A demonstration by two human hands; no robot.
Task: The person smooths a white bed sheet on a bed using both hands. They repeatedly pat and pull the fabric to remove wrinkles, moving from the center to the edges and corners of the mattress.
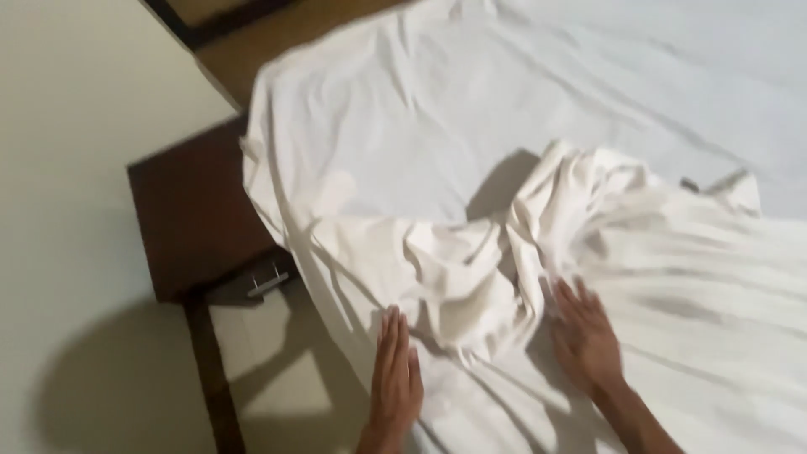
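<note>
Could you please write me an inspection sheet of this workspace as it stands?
Surface: bed covered by a smooth white sheet.
Job's things: crumpled white sheet, bunched in the middle and draped over the bed's edge.
Clutter: nothing seen.
Grippers: left hand and right hand lie flat and open on the crumpled sheet.
Cables: nothing seen.
Surroundings: dark wooden nightstand with a metal drawer handle, pale wall.
</note>
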